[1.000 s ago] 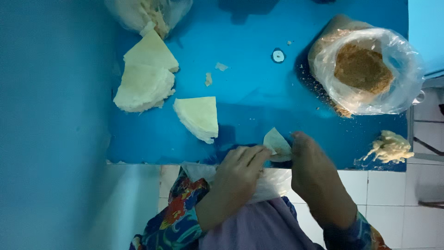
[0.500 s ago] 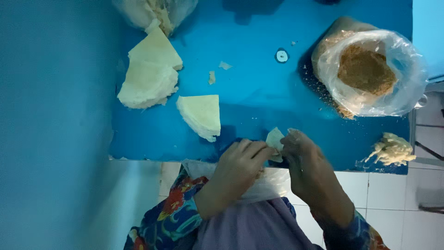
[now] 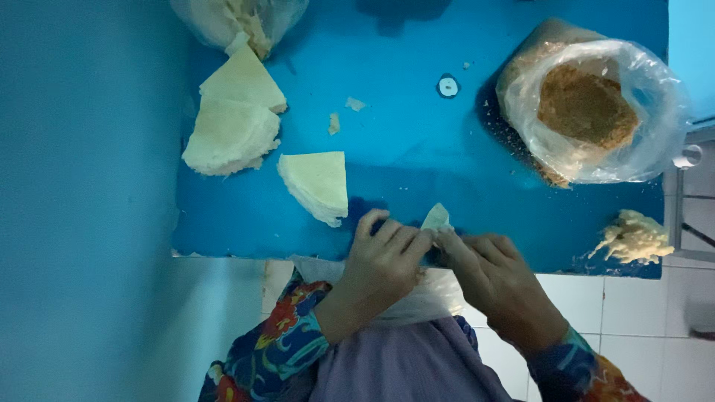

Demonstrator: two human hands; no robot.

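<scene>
Pastry wrapper point(image 3: 436, 218), a small pale folded piece, sits pinched between the fingertips of both hands at the near edge of the blue table point(image 3: 417, 149). Only its pointed upper corner shows above the fingers; the rest is hidden behind them. The left hand point(image 3: 383, 257) has its fingers curled together over the wrapper's left side, and the right hand point(image 3: 488, 272) closes on it from the right, thumb and forefinger meeting at the wrapper's base. The two hands touch each other there.

Just beyond the left hand's knuckles, and slightly to its left, lies a wedge-shaped stack of wrappers point(image 3: 316, 184). Farther left and away from the hands rest two larger wedge stacks point(image 3: 232, 119), one overlapping the other, with a clear plastic bag point(image 3: 234, 18) beyond them at the table's far edge. Beyond and to the right of the right hand stands an open plastic bag of brown crumbly filling point(image 3: 588, 108). A lump of pale paste point(image 3: 633, 237) lies to the right of the right hand, near the table's corner.
</scene>
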